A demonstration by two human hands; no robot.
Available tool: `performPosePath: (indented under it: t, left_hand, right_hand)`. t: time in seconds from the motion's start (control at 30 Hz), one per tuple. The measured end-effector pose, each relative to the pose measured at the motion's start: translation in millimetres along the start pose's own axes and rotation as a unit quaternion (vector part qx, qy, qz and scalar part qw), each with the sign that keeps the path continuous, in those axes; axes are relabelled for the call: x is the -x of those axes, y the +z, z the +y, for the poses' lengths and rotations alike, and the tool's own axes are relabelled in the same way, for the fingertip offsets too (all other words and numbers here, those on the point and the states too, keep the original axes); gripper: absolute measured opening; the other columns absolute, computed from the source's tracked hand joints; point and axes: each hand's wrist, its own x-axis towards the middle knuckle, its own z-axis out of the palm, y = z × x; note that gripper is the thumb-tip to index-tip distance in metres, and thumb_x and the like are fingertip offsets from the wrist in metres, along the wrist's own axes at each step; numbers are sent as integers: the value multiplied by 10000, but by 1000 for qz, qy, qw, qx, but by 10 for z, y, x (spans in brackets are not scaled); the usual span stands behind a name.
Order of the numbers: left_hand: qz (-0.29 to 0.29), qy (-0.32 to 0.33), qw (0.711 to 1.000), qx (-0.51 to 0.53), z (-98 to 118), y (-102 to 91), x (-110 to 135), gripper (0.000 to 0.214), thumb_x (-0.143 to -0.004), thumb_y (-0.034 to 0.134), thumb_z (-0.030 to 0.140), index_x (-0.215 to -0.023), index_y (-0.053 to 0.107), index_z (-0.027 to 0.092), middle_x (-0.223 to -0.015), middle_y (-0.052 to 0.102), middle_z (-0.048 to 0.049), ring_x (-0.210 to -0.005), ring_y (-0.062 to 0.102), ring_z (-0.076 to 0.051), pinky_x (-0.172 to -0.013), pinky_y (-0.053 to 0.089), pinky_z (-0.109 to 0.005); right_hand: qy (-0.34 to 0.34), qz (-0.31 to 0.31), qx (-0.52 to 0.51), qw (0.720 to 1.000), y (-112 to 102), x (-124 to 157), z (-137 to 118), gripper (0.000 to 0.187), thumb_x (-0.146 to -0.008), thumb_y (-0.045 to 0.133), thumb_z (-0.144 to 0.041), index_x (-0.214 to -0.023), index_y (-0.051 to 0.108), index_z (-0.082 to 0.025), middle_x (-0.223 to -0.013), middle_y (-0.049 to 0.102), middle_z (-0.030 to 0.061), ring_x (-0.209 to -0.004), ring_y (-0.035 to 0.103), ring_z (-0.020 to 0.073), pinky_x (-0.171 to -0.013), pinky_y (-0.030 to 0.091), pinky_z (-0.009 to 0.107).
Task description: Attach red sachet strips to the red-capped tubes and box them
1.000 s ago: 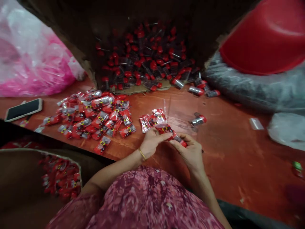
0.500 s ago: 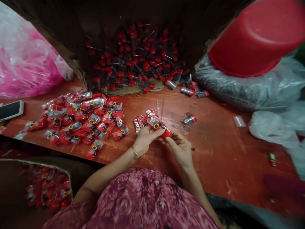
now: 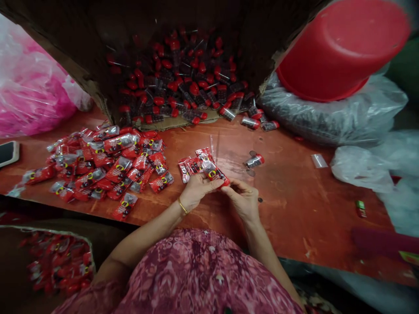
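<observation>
Left hand (image 3: 197,190) pinches a red printed packet (image 3: 214,172) between thumb and fingers, and the right hand (image 3: 245,201) grips the same packet's right-hand end with its thumb and fingertips. Both are closed on it, just above the counter (image 3: 294,187), in from the near edge. Flat-looking packets (image 3: 193,165) lie under and beside the left fingertips. Toward the left end of the counter spreads a heap of plump packets (image 3: 108,163), one of them close to the near edge. At the far edge, a cardboard box (image 3: 101,102) opens toward the person, full of red-capped tubes (image 3: 193,89); a single tube (image 3: 254,161) lies between its right corner and the right hand.

The step in hand looks like packing: a tube seems to be in the packet, with the right fingers working at its end. Whether that end is sealed cannot be told, since the fingertips cover it. The next move would call for a steady left pinch while the right thumb presses along the end, without crumpling the film or letting the contents slip out.
</observation>
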Motion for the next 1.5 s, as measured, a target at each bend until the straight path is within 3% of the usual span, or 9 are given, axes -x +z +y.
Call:
performPosePath:
  t: [0.3,0.47,0.63,0.73,0.83,1.0,1.13,1.3,1.5]
  left_hand:
    - [-1,-18,1000,-16,5,-116,-48,421,-529,783,476,-736,671,126,-699,710,-44,-617,640,-111,-690,487,-241]
    - [47,3,999,1,27,-112,-30,437,-437,842,386,-748,658,139,-684,704,-5,-599,628,-95,-638,478,-214]
    - [41,77,996,28,-5,-55,-13,434,-451,841,355,-770,646,134,-725,710,-7,-659,645,-115,-710,504,-253]
    - [46,93,994,24,-30,-46,-23,425,-474,832,354,-784,640,136,-735,709,-8,-674,650,-118,-717,507,-254]
    - [59,107,992,22,-65,-44,-27,443,-483,828,357,-825,637,150,-781,711,-9,-704,654,-120,-706,507,-244]
    - [71,126,988,-53,-97,-57,16,410,-528,808,357,-853,656,159,-844,709,-16,-759,647,-124,-755,503,-254]
    - [71,157,975,-137,-70,-61,30,440,-583,773,386,-946,662,162,-909,705,-34,-790,648,-140,-749,516,-266]
    - [63,119,974,-181,-97,-14,27,453,-579,772,409,-928,663,143,-864,703,-34,-711,663,-138,-691,522,-253]
    - [95,69,983,-142,-208,43,109,375,-589,772,400,-839,634,157,-776,687,1,-694,687,-147,-668,496,-217]
  right_hand:
    - [49,-4,-49,998,33,-105,70,198,-547,771,-356,-668,703,-214,-561,639,-28,-464,508,101,-470,462,248]
    - [56,-38,-36,997,14,-126,57,225,-555,767,-377,-662,687,-196,-598,645,-16,-458,496,90,-442,443,230]
    - [18,15,13,1000,-9,-108,67,230,-644,712,-382,-590,629,-174,-492,555,-36,-429,467,76,-428,410,206]
    - [-3,19,1,1000,8,-94,91,226,-682,686,-401,-725,646,-183,-608,597,-20,-484,504,83,-468,448,216]
    - [-32,-21,-15,999,47,-97,126,382,-681,688,-436,-984,622,-214,-819,643,16,-585,554,108,-528,489,245]
    - [-68,-75,56,993,-12,-210,145,309,-771,603,-447,-945,638,-194,-758,632,16,-591,537,121,-569,472,262]
    - [-147,-129,141,970,-196,-359,57,336,-825,541,-454,-1010,653,-198,-800,657,33,-682,570,156,-657,478,301]
    - [-246,-169,186,936,-334,-480,-10,333,-889,449,-433,-1020,666,-218,-867,660,60,-802,584,181,-745,470,329]
    - [-271,-191,160,930,-328,-523,127,362,-909,408,-433,-1031,668,-213,-776,629,47,-721,557,166,-688,468,313]
